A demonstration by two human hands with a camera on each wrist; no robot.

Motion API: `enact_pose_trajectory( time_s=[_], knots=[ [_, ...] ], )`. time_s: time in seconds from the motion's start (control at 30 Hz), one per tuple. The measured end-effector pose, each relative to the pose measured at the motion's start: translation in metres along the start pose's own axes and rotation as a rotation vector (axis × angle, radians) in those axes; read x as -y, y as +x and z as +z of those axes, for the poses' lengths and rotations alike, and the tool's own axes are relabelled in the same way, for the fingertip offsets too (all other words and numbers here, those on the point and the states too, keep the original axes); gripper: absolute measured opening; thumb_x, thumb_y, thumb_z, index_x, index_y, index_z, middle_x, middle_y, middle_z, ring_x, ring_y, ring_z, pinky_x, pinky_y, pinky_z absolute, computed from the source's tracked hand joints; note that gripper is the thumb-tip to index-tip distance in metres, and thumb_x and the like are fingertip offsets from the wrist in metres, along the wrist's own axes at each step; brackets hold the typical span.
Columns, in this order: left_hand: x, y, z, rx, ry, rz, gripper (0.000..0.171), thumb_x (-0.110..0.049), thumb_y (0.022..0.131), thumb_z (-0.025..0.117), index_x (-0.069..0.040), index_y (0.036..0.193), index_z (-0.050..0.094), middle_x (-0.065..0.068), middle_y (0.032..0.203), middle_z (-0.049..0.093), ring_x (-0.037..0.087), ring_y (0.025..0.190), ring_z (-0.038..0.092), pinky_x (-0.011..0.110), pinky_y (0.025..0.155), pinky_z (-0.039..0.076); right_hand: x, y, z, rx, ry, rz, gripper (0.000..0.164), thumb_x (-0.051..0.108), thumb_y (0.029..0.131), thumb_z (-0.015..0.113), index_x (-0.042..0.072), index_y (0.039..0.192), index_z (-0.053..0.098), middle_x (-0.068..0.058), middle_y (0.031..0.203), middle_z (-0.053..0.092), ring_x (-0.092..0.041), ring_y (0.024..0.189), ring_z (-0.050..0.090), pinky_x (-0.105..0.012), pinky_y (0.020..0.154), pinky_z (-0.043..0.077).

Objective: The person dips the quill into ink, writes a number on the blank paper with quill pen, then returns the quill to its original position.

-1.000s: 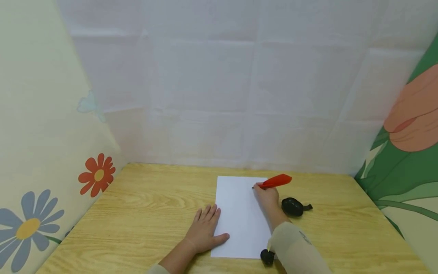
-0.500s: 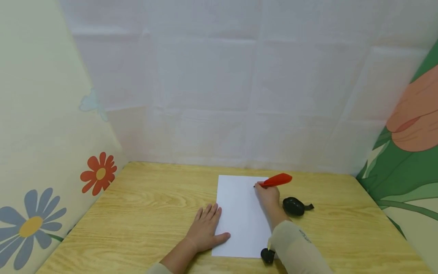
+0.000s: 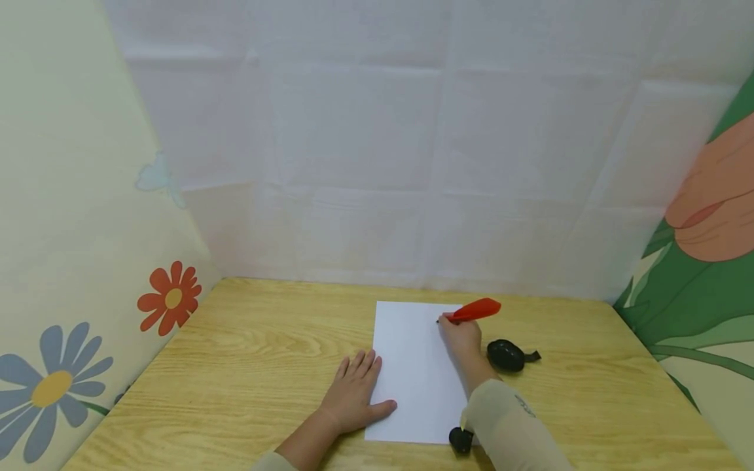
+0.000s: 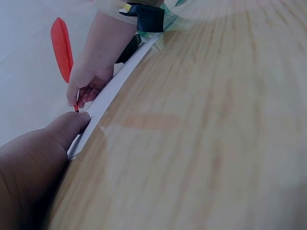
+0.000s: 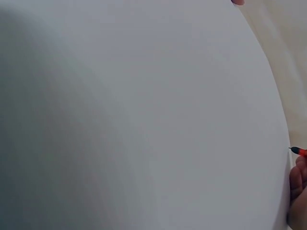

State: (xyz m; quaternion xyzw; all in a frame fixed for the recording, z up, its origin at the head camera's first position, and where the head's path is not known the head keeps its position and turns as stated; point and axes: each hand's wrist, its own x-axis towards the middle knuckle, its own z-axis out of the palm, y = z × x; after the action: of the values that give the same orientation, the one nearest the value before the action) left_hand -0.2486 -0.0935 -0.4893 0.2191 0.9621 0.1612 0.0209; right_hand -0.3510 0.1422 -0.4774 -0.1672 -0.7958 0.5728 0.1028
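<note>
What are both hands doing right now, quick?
Left hand: open, thumb on the white sheet of paper.
Right hand: closed, holding the red feather pen.

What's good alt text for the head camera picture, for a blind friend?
A right hand holds a red feather pen over white paper, while the left hand lies across the paper's left edge. On the wooden table, a black object sits to the right.
</note>
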Motion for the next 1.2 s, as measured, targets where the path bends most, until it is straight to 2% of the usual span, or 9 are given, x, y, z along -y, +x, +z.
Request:
enact_pose_trajectory(
  time_s=[0.23, 0.53, 0.87, 1.2],
  knots=[
    [0.0025, 0.0007, 0.0032, -0.014, -0.004, 0.002, 0.092, -0.067, 0.087, 0.052, -0.002, 0.151, 0.035, 0.018, 0.16, 0.029, 0.037, 0.15, 0.02, 0.058, 0.121, 0.011, -0.0001, 0.0013, 0.0019, 0.01, 0.006, 0.003, 0.029, 0.019, 0.09, 0.066, -0.001, 0.111, 0.068, -0.023, 0.114, 0.068, -0.035, 0.106, 0.063, -0.049, 0.102, 0.049],
    [-0.0014, -0.0004, -0.0022, 0.008, -0.012, -0.007, 0.092, -0.066, 0.088, 0.053, -0.002, 0.151, 0.035, 0.018, 0.16, 0.029, 0.036, 0.151, 0.02, 0.058, 0.121, 0.012, 0.0002, -0.0004, 0.0021, 0.01, -0.002, 0.002, 0.031, 0.019, 0.089, 0.066, -0.001, 0.112, 0.067, -0.023, 0.115, 0.068, -0.036, 0.107, 0.062, -0.05, 0.103, 0.048],
    [-0.001, -0.0011, -0.0024, -0.011, -0.009, 0.012, 0.093, -0.067, 0.087, 0.053, 0.0, 0.149, 0.037, 0.02, 0.159, 0.031, 0.039, 0.149, 0.022, 0.06, 0.12, 0.014, -0.0027, -0.0001, 0.0043, 0.012, -0.013, -0.033, 0.029, 0.02, 0.089, 0.068, -0.002, 0.109, 0.069, -0.023, 0.111, 0.069, -0.036, 0.104, 0.063, -0.05, 0.1, 0.049],
    [-0.0008, -0.001, -0.0014, -0.008, 0.002, 0.003, 0.092, -0.067, 0.088, 0.052, -0.001, 0.15, 0.035, 0.018, 0.159, 0.029, 0.037, 0.15, 0.022, 0.058, 0.121, 0.013, -0.0012, -0.0007, 0.0072, 0.025, -0.01, -0.022, 0.029, 0.02, 0.089, 0.067, 0.0, 0.109, 0.069, -0.021, 0.111, 0.07, -0.035, 0.104, 0.064, -0.049, 0.1, 0.05]
  ],
)
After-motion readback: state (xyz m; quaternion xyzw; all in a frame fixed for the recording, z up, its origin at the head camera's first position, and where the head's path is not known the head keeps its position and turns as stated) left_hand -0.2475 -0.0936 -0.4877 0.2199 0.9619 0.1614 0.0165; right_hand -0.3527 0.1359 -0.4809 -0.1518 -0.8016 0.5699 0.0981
